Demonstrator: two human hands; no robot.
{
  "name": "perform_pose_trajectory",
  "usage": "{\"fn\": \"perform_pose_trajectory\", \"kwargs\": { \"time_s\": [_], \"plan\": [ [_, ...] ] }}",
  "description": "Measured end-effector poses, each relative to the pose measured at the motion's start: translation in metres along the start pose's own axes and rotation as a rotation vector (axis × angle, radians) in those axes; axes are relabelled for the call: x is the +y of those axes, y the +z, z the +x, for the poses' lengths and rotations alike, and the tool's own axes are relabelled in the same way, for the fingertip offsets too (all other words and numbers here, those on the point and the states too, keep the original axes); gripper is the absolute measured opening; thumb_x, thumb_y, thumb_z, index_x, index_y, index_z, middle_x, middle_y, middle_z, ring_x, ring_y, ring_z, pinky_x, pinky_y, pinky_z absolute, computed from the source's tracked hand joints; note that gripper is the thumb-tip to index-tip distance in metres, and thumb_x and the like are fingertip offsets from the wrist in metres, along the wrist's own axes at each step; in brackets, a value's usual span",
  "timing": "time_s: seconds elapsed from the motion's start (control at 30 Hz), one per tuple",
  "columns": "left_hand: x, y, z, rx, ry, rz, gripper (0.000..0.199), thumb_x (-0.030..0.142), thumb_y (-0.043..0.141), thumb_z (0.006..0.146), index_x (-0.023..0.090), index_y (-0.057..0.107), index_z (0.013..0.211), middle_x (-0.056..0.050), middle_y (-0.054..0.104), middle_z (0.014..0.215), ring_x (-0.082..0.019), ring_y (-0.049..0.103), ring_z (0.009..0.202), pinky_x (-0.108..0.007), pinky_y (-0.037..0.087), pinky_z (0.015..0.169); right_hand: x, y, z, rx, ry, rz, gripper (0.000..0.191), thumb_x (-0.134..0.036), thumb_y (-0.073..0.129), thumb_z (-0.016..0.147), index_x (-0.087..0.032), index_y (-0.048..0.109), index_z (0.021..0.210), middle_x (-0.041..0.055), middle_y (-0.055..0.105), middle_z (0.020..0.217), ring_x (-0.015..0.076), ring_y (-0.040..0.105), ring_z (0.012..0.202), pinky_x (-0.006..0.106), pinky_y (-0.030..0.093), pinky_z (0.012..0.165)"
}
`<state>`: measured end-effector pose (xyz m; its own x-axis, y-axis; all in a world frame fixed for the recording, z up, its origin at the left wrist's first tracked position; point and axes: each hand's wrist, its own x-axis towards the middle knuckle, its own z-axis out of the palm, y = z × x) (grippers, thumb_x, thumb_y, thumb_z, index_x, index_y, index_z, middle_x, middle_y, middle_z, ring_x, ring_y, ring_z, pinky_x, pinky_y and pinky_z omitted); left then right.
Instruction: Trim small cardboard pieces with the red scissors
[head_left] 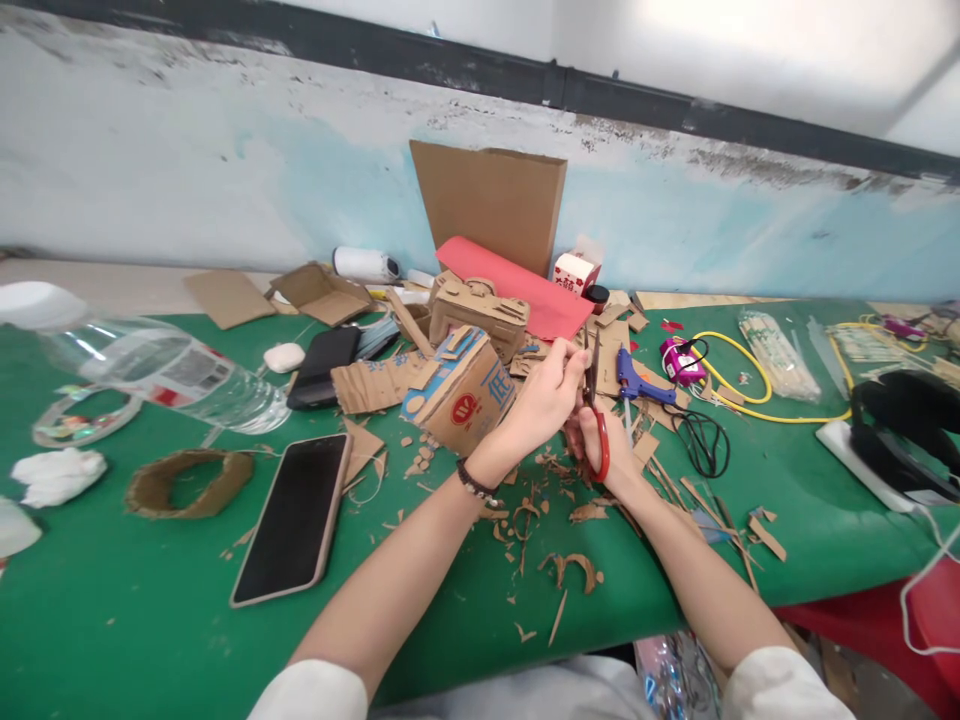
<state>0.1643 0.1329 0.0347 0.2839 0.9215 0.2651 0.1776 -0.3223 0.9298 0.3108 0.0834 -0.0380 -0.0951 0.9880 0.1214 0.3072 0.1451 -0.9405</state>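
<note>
My right hand [600, 442] is closed round the red-handled scissors [603, 448], whose dark blades point away from me. Close beside it, my left hand [551, 392] has its fingers pinched together near the blades; whatever they hold is hidden or too small to make out. Cardboard scraps [536, 500] lie scattered on the green tabletop below both hands. Left of my left hand stands a printed cardboard box piece [461, 395] with a red logo and blue lettering. Behind that sits a cardboard camera model [480, 315]. A blue glue gun [641, 382] lies to the right of the scissors.
A phone [292, 520], a cardboard ring [187, 483] and a clear plastic bottle [165, 365] are on the left. Red paper [517, 290] and a cardboard sheet [495, 205] are at the back. A purple plug block [682, 362] with yellow cable lies right.
</note>
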Motion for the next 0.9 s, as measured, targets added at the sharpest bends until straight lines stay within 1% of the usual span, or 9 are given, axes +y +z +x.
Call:
{"fn": "perform_pose_trajectory", "kwargs": {
  "time_s": [0.13,0.27,0.4,0.53,0.63,0.73,0.83,0.9],
  "plan": [
    [-0.001,-0.001,0.001,-0.040,-0.010,-0.020,0.025,0.046,0.047,0.109,0.025,0.051,0.096,0.003,0.063,0.069,-0.017,0.064,0.065,-0.028,0.049,0.066,0.005,-0.002,0.001,0.020,-0.013,-0.041,0.063,-0.076,0.040,0.104,-0.019,0.063,0.121,0.0024,0.065,0.068,0.0174,0.059,0.052,0.028,0.047,0.050],
    [-0.002,-0.002,0.001,-0.061,-0.007,-0.067,0.024,0.045,0.049,0.108,0.024,0.052,0.097,0.003,0.062,0.067,-0.016,0.063,0.061,-0.027,0.050,0.063,0.008,0.000,0.001,0.024,-0.001,-0.033,0.061,-0.075,0.041,0.104,-0.020,0.063,0.119,0.0014,0.064,0.065,0.0176,0.059,0.051,0.027,0.046,0.048],
    [-0.001,-0.002,0.001,-0.047,0.001,-0.074,0.023,0.044,0.050,0.108,0.025,0.052,0.096,0.004,0.060,0.065,-0.016,0.062,0.059,-0.027,0.049,0.061,0.005,0.002,-0.001,0.023,0.034,-0.023,0.063,-0.077,0.039,0.104,-0.021,0.064,0.115,-0.0007,0.061,0.057,0.0167,0.053,0.041,0.027,0.043,0.042],
    [0.000,-0.005,0.002,-0.075,0.007,-0.082,0.022,0.042,0.050,0.108,0.024,0.051,0.096,0.004,0.059,0.066,-0.015,0.061,0.058,-0.027,0.048,0.060,0.001,0.003,-0.002,0.011,0.071,-0.012,0.065,-0.079,0.038,0.103,-0.022,0.065,0.117,-0.0026,0.057,0.050,0.0169,0.051,0.034,0.028,0.040,0.037],
    [0.005,-0.013,0.002,-0.127,0.015,-0.108,0.022,0.041,0.051,0.107,0.024,0.050,0.094,0.004,0.058,0.066,-0.015,0.061,0.058,-0.027,0.048,0.060,0.000,0.001,-0.002,-0.008,0.070,0.027,0.064,-0.079,0.042,0.101,-0.022,0.065,0.117,-0.0025,0.058,0.053,0.0167,0.051,0.034,0.028,0.040,0.035],
    [0.012,-0.027,0.002,-0.187,0.031,-0.073,0.021,0.040,0.051,0.107,0.023,0.051,0.093,0.004,0.058,0.065,-0.014,0.060,0.057,-0.026,0.046,0.059,0.000,-0.003,-0.001,-0.023,0.021,0.040,0.060,-0.078,0.045,0.101,-0.022,0.064,0.115,-0.0007,0.063,0.061,0.0157,0.054,0.040,0.027,0.044,0.040],
    [0.019,-0.041,0.002,-0.234,0.045,0.001,0.020,0.038,0.050,0.107,0.023,0.053,0.093,0.003,0.059,0.065,-0.014,0.057,0.057,-0.026,0.046,0.058,0.000,-0.006,-0.001,-0.030,-0.028,-0.028,0.056,-0.075,0.047,0.102,-0.022,0.065,0.108,0.0008,0.064,0.064,0.0159,0.057,0.046,0.026,0.045,0.045],
    [0.021,-0.046,0.001,-0.257,0.044,0.036,0.020,0.037,0.050,0.106,0.023,0.053,0.093,0.003,0.060,0.066,-0.015,0.057,0.058,-0.027,0.046,0.058,0.001,-0.006,-0.002,-0.035,-0.016,-0.075,0.055,-0.074,0.048,0.103,-0.022,0.065,0.106,0.0007,0.063,0.062,0.0162,0.056,0.046,0.026,0.043,0.044]
  ]
}}
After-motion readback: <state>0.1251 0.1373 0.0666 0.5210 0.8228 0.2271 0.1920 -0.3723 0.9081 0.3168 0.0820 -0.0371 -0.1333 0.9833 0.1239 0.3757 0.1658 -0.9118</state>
